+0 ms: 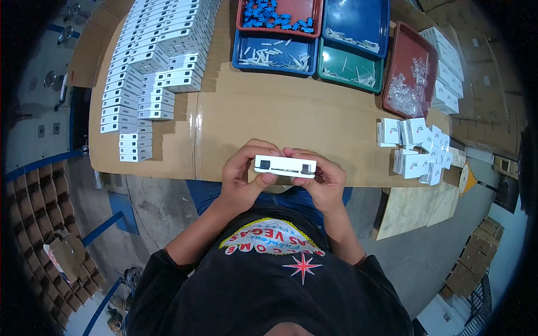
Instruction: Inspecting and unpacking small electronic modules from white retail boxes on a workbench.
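Between both hands, over the table's near edge, is a small flat white box (286, 167), with a black square near each end of the side that shows and a thin dark slit between them. My left hand (245, 171) grips its left end, thumb below and fingers behind. On the right end my right hand (324, 178) closes in the same way. What lies inside the box cannot be seen. Tall stacks of white boxes (154, 61) stand at the left of the table, and a loose pile of small white boxes (417, 148) lies at the right.
Cardboard covers the table (224, 112). Along its far side sit a red tray (302, 11) of blue parts, a blue tray (241, 59) and a green tray (330, 53) of slim white pieces, another blue tray (358, 19), and a red tray (400, 45) of clear plastic pieces.
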Demonstrator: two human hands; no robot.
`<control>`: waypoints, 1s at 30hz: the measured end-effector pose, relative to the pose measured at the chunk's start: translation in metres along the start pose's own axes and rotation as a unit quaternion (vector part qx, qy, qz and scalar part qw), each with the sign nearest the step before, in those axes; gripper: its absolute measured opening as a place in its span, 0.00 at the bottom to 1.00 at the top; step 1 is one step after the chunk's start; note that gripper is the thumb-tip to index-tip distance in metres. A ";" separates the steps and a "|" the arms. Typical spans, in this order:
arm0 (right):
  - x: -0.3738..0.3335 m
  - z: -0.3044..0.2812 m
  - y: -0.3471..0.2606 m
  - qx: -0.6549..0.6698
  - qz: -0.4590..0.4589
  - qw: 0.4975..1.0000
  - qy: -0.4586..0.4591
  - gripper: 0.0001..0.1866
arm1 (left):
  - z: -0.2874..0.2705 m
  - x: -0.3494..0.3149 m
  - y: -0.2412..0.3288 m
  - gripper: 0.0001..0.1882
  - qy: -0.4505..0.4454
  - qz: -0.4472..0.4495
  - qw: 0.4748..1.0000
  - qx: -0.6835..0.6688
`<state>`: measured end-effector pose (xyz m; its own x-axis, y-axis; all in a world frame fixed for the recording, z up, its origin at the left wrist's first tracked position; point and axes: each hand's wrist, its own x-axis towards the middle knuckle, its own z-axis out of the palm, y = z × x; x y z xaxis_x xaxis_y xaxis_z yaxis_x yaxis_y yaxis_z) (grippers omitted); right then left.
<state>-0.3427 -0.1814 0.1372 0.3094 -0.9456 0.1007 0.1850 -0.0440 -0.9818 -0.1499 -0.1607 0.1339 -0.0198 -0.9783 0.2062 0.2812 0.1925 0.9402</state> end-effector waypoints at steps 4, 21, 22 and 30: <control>0.001 0.009 0.003 -0.084 -0.059 0.995 0.002 0.19 | 0.001 0.003 -0.003 0.26 0.061 0.050 0.997 -0.009; -0.004 0.041 0.000 -0.184 -0.076 0.980 0.014 0.23 | 0.002 0.013 0.005 0.39 0.229 -0.071 0.959 0.150; -0.003 0.039 0.001 -0.201 -0.100 0.975 -0.001 0.23 | 0.002 0.014 0.005 0.39 0.228 -0.072 0.959 0.149; 0.000 0.041 0.007 -0.270 -0.174 0.947 -0.013 0.21 | 0.004 0.012 -0.001 0.38 0.257 -0.132 0.952 0.106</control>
<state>-0.3032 -0.1686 0.1371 0.3419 -0.8358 0.4295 -0.2225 -0.5161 -0.8271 -0.1538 -0.1723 0.1369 0.4239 -0.8926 -0.1535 0.1313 -0.1072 0.9855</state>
